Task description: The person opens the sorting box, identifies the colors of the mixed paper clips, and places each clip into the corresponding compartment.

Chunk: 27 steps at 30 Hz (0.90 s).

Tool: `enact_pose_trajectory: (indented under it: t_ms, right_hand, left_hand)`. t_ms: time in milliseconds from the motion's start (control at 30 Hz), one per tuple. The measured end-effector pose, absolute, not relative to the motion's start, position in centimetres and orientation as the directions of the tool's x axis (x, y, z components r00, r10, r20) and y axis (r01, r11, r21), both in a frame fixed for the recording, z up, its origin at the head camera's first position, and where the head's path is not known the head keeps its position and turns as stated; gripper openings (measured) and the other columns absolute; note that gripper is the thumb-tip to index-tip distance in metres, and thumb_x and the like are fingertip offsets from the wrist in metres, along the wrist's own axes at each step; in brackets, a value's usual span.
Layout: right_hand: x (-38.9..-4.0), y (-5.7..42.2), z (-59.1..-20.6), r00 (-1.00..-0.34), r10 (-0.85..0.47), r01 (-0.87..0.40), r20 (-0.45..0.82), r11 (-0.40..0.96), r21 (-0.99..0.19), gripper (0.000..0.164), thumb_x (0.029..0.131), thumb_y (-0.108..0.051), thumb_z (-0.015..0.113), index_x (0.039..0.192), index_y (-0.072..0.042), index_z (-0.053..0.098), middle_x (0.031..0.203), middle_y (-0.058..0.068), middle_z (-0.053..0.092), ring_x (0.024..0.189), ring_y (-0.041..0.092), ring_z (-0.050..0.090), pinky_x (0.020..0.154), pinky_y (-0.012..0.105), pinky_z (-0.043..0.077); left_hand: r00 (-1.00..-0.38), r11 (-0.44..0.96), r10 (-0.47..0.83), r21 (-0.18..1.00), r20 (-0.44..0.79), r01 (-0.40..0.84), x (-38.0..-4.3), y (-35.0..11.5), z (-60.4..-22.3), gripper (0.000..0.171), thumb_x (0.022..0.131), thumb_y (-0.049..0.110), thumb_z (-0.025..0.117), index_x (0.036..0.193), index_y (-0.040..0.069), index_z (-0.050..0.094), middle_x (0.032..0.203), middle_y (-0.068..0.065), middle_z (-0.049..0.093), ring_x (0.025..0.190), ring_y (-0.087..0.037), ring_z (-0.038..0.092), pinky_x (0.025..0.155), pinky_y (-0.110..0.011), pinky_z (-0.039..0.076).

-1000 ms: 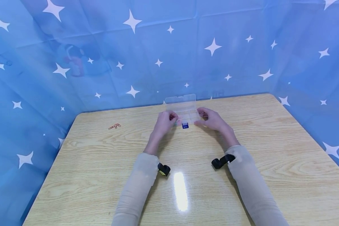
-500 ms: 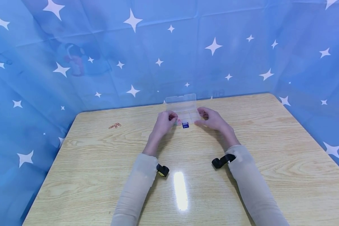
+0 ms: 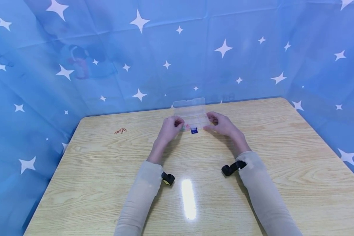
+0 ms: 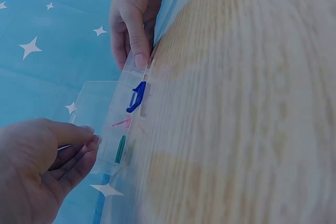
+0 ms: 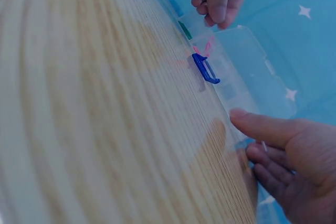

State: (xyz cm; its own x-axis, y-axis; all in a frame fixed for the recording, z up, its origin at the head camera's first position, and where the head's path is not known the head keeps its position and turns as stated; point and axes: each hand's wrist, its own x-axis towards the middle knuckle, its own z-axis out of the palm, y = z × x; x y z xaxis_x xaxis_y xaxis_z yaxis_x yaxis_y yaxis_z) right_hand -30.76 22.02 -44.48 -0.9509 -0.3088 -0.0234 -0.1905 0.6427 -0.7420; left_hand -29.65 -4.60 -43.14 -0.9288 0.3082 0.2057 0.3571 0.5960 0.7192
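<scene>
The clear plastic box sits at the table's 12 o'clock, its see-through walls and dividers hard to make out, its lid raised on the far side. At the box's 8 o'clock, the left hand covers the near-left corner; its thumb and fingertips press together, and I cannot tell whether they pinch anything. At 3 o'clock the right hand grips the box's end, thumb at the near corner, curled fingers around the far side and partly hidden in the head view. Towards 7 o'clock lie a green piece and a blurred pink piece; their exact compartments are unclear. A blue clasp juts from the front edge at 6 o'clock, in front of the interior. Red paper clips lie well apart at the table's 10 o'clock. Both sleeves are cut off below; glare whitens the table at 6 o'clock.
</scene>
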Motion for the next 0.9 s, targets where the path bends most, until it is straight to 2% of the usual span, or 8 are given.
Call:
enact_pose_trajectory:
  t_ms: [467,767,900]
  right_hand:
    - [-30.7,22.0,-44.3,-0.950,-0.312,-0.192,-0.022,0.637,-0.747,0.074,0.094,-0.026,0.075,0.152,0.001,0.038,0.144,0.023,0.048,0.132,0.039,0.045,0.112,0.052,0.036]
    - [-30.8,21.9,-44.5,-0.952,-0.305,-0.207,0.013,0.613,-0.762,0.062,0.088,-0.023,0.082,0.136,0.002,0.052,0.127,0.019,0.057,0.117,0.033,0.053,0.103,0.048,0.042]
    - [-30.9,21.8,-44.5,-0.952,-0.305,-0.219,0.028,0.613,-0.759,0.061,0.086,-0.022,0.083,0.134,0.002,0.054,0.124,0.019,0.058,0.114,0.033,0.055,0.102,0.047,0.044]
  left_hand:
    - [-0.952,0.578,0.232,0.758,0.201,0.301,-29.1,-8.8,-43.4,0.015,0.098,0.003,0.062,0.107,-0.005,0.072,0.099,-0.014,0.070,0.091,-0.025,0.065,0.082,-0.035,0.054]
    - [-0.962,0.581,0.205,0.769,0.179,0.266,-28.7,-10.9,-43.9,0.018,0.100,0.005,0.061,0.110,-0.006,0.071,0.101,-0.016,0.070,0.091,-0.026,0.065,0.082,-0.037,0.054]
    - [-0.969,0.585,0.185,0.774,0.165,0.244,-28.8,-11.4,-43.8,0.018,0.099,0.004,0.061,0.111,-0.006,0.071,0.101,-0.016,0.070,0.092,-0.026,0.065,0.083,-0.037,0.054]
